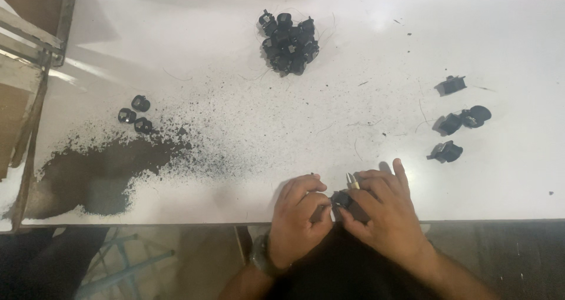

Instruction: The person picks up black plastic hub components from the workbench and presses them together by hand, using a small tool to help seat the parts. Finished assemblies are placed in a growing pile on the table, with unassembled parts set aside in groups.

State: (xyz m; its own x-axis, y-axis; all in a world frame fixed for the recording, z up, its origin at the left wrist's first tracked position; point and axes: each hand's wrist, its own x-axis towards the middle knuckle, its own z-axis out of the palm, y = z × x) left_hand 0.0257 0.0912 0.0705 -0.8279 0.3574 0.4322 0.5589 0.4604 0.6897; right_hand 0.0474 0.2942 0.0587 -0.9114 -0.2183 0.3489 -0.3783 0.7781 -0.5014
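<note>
Left hand (301, 215) and right hand (382, 209) gripped one black part (341, 200) at the white surface's (235, 100) near edge; right also held a blade (353, 181).

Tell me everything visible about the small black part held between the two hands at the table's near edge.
The small black part looks like dark moulded plastic, close in kind to the black pieces lying elsewhere on the white table. Only a little shows: fingers of the left hand and the right hand pinch it from both sides. A thin pale metal tool tip sticks up just behind it. Its shape and pose are mostly hidden.
</note>
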